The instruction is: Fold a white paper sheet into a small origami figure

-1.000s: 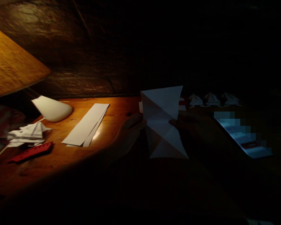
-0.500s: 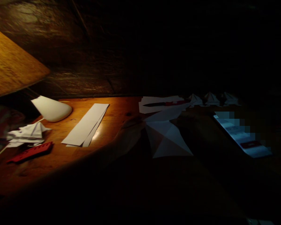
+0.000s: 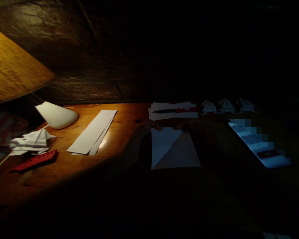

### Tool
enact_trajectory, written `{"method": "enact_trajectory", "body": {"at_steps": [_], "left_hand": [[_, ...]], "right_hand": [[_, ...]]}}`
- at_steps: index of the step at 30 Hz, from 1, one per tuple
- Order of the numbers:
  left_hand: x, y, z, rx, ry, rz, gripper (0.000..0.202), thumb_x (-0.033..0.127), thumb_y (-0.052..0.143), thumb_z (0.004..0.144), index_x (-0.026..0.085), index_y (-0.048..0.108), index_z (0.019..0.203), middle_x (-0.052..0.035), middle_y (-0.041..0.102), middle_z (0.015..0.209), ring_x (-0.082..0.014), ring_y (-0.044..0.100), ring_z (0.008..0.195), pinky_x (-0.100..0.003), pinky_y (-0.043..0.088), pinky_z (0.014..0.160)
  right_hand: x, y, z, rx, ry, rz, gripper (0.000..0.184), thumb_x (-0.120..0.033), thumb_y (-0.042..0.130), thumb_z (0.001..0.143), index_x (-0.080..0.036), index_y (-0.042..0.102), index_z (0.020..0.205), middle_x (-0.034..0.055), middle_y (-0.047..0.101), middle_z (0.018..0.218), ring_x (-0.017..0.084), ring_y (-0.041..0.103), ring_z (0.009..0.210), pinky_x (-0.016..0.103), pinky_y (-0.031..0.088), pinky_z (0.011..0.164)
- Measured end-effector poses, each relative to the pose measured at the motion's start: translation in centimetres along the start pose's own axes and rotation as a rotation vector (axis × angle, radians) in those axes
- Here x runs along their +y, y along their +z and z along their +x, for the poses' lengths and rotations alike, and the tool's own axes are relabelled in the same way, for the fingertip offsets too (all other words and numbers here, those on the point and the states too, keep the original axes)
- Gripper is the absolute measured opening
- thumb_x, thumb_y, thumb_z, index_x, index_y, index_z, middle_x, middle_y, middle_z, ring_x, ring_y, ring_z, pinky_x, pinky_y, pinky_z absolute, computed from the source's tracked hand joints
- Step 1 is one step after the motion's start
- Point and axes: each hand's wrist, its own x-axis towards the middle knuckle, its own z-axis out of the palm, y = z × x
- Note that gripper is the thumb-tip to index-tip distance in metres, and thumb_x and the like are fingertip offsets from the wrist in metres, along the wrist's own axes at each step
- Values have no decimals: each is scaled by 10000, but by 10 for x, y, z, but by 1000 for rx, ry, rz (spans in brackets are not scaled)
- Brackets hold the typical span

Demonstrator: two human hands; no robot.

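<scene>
A square sheet of paper (image 3: 174,149) with a diagonal crease hangs in shadow near the middle of the view. My left hand (image 3: 147,131) grips its upper left corner, the thumb lying over the top edge. At the upper right corner my right hand (image 3: 186,126) pinches the same edge; most of that hand is lost in the dark. Just beyond the hands, a knife (image 3: 175,110) with a dark blade and red handle rests on a stack of white paper (image 3: 155,115).
Three folded paper shapes (image 3: 226,105) stand in a row at the back right. A lit phone (image 3: 259,142) lies at right. To the left are white paper strips (image 3: 92,132), a red slotted object (image 3: 36,161), crumpled folded paper (image 3: 32,141) and a lamp (image 3: 57,115).
The sheet has turned and been lowered, so its top edge is now level between both hands. Its far part no longer covers the paper stack and knife handle.
</scene>
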Motion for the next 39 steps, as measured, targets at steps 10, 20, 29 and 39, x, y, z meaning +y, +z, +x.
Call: {"method": "enact_trajectory", "body": {"at_steps": [10, 20, 29, 39], "left_hand": [[-11, 2, 1, -38, 93, 43, 456, 292, 865, 781, 220, 641, 1172, -41, 731, 998, -172, 700, 829, -247, 578, 666], [5, 5, -10, 14, 714, 746, 74, 117, 694, 919, 181, 719, 947, -19, 698, 915, -134, 670, 868, -266, 542, 779], [10, 3, -14, -101, 928, 802, 183, 189, 800, 874, 175, 734, 1044, -42, 697, 999, -158, 680, 922, -297, 540, 790], [10, 7, -16, -81, 979, 743, 165, 96, 781, 880, 166, 739, 1024, -44, 725, 925, -144, 708, 839, -270, 556, 717]], "right_hand": [[3, 12, -10, 29, -12, 236, 408, -228, 841, 759, -275, 639, 1110, 34, 730, 1115, 210, 717, 898, 343, 596, 722], [-18, 9, -16, 22, -178, 107, 97, -167, 789, 796, -234, 730, 835, 6, 725, 819, 169, 667, 724, 296, 556, 668], [-15, 14, -20, 15, -509, -159, 99, -218, 655, 929, -230, 716, 852, 49, 758, 885, 211, 713, 852, 338, 541, 727], [-15, 15, -23, -39, -582, -263, 159, -349, 633, 1000, -243, 743, 954, 72, 759, 961, 228, 696, 912, 379, 532, 796]]}}
